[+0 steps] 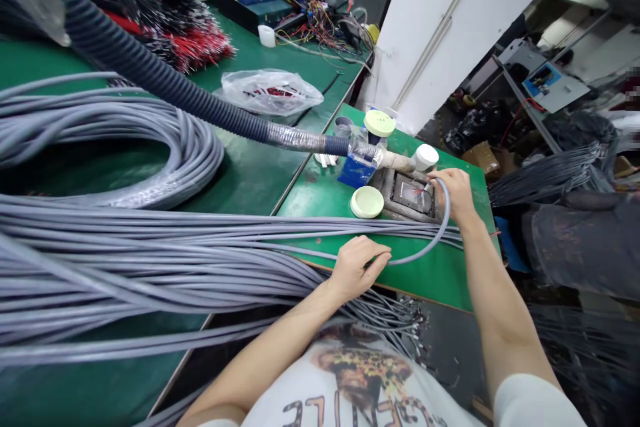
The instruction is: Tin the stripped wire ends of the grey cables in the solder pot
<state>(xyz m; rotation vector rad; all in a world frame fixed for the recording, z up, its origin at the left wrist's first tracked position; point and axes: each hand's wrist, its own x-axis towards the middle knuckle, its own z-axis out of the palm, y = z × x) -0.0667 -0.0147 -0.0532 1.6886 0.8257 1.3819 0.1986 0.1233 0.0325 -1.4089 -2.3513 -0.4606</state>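
bench (310, 201) under pot (383, 199) | your right hand (451, 192) and left hand (357, 265) pinch cable (415, 258) beside pot | probably springy; hold near tip

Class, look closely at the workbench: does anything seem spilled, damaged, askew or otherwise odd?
The dark ribbed plastic hose looks makeshift, perhaps patched, with shiny wrapping near its end. The thin multicoloured wires at the back lie in an untidy tangle.

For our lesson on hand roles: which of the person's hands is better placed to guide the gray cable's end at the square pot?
Probably the right hand: it holds the gray cable near its end, beside the square pot. The left hand is on the same cable, but farther from the pot.
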